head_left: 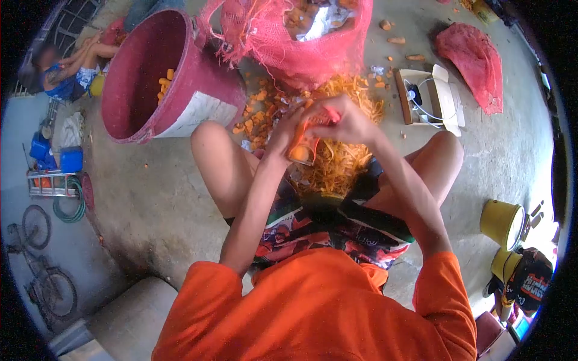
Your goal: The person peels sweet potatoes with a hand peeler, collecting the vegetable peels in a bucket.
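Observation:
Both hands meet in front of my lap, over a heap of orange carrot peelings (346, 159). My left hand (285, 128) is closed around a carrot (299, 153), whose rounded pale end shows below the fingers. My right hand (350, 123) is closed on an orange-red peeler (330, 114) against the carrot; its blade is hard to make out. Carrot pieces (256, 114) and scraps lie on the floor to the left of the heap. Just beyond the hands stands a pink mesh sack (295, 57) with carrots and white paper or plastic inside.
A large maroon tub (208, 72) with some carrots inside lies tilted at left. An open cardboard box (442, 99) with a white cable and another pink mesh sack (472, 60) are at right. A yellow bucket (498, 222) stands farther right. Another person (66, 78) sits at far left.

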A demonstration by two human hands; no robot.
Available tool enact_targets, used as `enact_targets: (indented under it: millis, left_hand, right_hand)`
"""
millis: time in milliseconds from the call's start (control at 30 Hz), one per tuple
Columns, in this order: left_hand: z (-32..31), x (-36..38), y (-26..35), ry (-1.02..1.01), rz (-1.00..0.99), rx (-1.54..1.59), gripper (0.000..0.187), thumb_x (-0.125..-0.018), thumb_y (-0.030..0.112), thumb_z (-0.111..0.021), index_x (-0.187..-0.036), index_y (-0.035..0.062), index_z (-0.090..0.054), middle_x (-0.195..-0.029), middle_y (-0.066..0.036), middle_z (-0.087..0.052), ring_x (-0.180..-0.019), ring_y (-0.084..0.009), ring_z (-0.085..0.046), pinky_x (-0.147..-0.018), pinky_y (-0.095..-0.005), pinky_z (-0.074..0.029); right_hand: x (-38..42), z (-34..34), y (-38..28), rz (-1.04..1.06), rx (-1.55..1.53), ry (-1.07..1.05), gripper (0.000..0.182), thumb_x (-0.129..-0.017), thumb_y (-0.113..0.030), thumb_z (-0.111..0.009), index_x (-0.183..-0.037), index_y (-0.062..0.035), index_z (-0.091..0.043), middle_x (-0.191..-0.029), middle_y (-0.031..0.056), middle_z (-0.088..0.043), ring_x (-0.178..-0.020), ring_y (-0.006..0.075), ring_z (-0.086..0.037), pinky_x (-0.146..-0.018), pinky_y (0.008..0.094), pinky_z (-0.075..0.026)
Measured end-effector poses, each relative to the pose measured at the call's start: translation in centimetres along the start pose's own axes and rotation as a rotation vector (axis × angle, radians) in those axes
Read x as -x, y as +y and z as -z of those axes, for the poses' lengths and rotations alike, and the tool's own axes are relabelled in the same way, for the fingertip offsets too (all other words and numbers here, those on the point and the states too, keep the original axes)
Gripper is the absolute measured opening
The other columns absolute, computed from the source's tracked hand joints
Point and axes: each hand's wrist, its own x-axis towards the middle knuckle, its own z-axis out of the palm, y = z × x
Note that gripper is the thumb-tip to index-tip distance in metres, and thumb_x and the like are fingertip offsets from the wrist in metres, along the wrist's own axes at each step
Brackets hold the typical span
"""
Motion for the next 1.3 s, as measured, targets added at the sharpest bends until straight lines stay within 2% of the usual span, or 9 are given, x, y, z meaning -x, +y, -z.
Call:
enact_targets:
  millis: [267, 333, 467, 567, 667, 767, 833, 967, 1300]
  left_hand:
    - [-0.7, 1.2, 0.5, -0.048, 0.206, 0.181, 0.034, -0.106, 0.032, -0.051, -0.128, 0.0071, -0.058, -0.102, -0.006, -0.064, -0.079, -0.0103, -0.065, -0.056, -0.0264, -0.056]
    - [-3.2, 1.3, 1.4, 0.087, 0.161, 0.228, 0.034, -0.106, 0.030, -0.052, -0.129, 0.0056, -0.058, -0.103, -0.007, -0.064, -0.084, -0.0116, -0.066, -0.056, -0.0268, -0.057]
    - [3.9, 0.1, -0.7, -0.318, 0.297, 0.324, 0.039, -0.105, 0.029, -0.054, -0.133, 0.0014, -0.055, -0.109, -0.010, -0.065, -0.089, -0.0174, -0.067, -0.061, -0.0304, -0.060]
    - [2.1, 0.2, -0.8, -0.118, 0.183, 0.249, 0.043, -0.102, 0.032, -0.059, -0.133, 0.0026, -0.055, -0.114, -0.010, -0.065, -0.092, -0.0181, -0.067, -0.066, -0.0310, -0.060]
    - [0.4, -0.2, -0.6, -0.120, 0.118, 0.138, 0.036, -0.101, 0.026, -0.059, -0.133, 0.0085, -0.056, -0.104, -0.007, -0.066, -0.069, -0.0109, -0.065, -0.055, -0.0240, -0.055]
    - [-4.9, 2.0, 1.8, 0.326, 0.122, 0.176, 0.033, -0.102, 0.028, -0.058, -0.131, 0.0105, -0.057, -0.096, -0.005, -0.066, -0.057, -0.0109, -0.061, -0.048, -0.0237, -0.052]
    - [1.1, 1.2, -0.1, -0.061, 0.207, -0.076, 0.040, -0.102, 0.032, -0.057, -0.134, 0.0067, -0.056, -0.116, -0.005, -0.066, -0.095, -0.0137, -0.066, -0.071, -0.0244, -0.058]
    - [-2.2, 1.8, 0.7, 0.074, 0.153, 0.128, 0.035, -0.101, 0.029, -0.060, -0.129, 0.0081, -0.058, -0.091, -0.002, -0.064, -0.060, -0.0115, -0.063, -0.047, -0.0218, -0.050]
    - [-0.4, 1.0, 0.2, -0.082, 0.173, 0.161, 0.038, -0.103, 0.028, -0.057, -0.133, 0.0053, -0.055, -0.107, -0.005, -0.065, -0.083, -0.0115, -0.066, -0.062, -0.0243, -0.056]
  right_hand:
    - [-0.2, 2.7, 0.1, -0.222, -0.136, 0.226, 0.024, -0.081, -0.013, -0.084, -0.102, -0.0063, -0.075, -0.094, 0.0066, -0.076, -0.089, 0.0159, -0.070, -0.083, 0.0354, -0.056]
    - [0.3, 0.2, -3.0, 0.109, 0.062, -0.076, 0.025, -0.088, -0.016, -0.079, -0.110, -0.0065, -0.073, -0.093, 0.0052, -0.075, -0.082, 0.0133, -0.070, -0.077, 0.0305, -0.056]
    - [-0.3, 2.2, 1.9, 0.015, 0.129, 0.129, 0.024, -0.089, -0.016, -0.078, -0.111, -0.0074, -0.072, -0.094, 0.0039, -0.075, -0.084, 0.0125, -0.071, -0.079, 0.0307, -0.057]
    - [-0.3, 3.7, 2.9, -0.326, -0.042, 0.187, 0.027, -0.084, -0.016, -0.081, -0.109, -0.0072, -0.074, -0.095, 0.0078, -0.076, -0.085, 0.0132, -0.069, -0.074, 0.0305, -0.055]
    - [0.3, -0.5, -2.5, 0.149, 0.040, -0.021, 0.030, -0.084, -0.015, -0.081, -0.112, -0.0074, -0.073, -0.094, 0.0078, -0.076, -0.086, 0.0176, -0.071, -0.076, 0.0322, -0.056]
    - [-0.3, 1.1, 0.3, -0.026, 0.072, 0.027, 0.031, -0.084, -0.015, -0.081, -0.113, -0.0067, -0.072, -0.097, 0.0088, -0.077, -0.087, 0.0202, -0.071, -0.080, 0.0327, -0.056]
    - [-0.4, 4.0, 3.3, -0.184, 0.132, 0.190, 0.028, -0.086, -0.013, -0.080, -0.112, -0.0047, -0.071, -0.098, 0.0086, -0.077, -0.088, 0.0188, -0.072, -0.081, 0.0325, -0.056]
    - [0.1, 2.0, -0.3, -0.161, -0.256, 0.177, 0.025, -0.086, -0.009, -0.079, -0.108, -0.0035, -0.071, -0.098, 0.0085, -0.076, -0.088, 0.0175, -0.071, -0.083, 0.0325, -0.056]
    - [-0.6, 3.8, 0.1, -0.206, 0.015, 0.228, 0.023, -0.084, -0.008, -0.080, -0.105, -0.0042, -0.072, -0.096, 0.0079, -0.075, -0.087, 0.0168, -0.071, -0.078, 0.0309, -0.057]
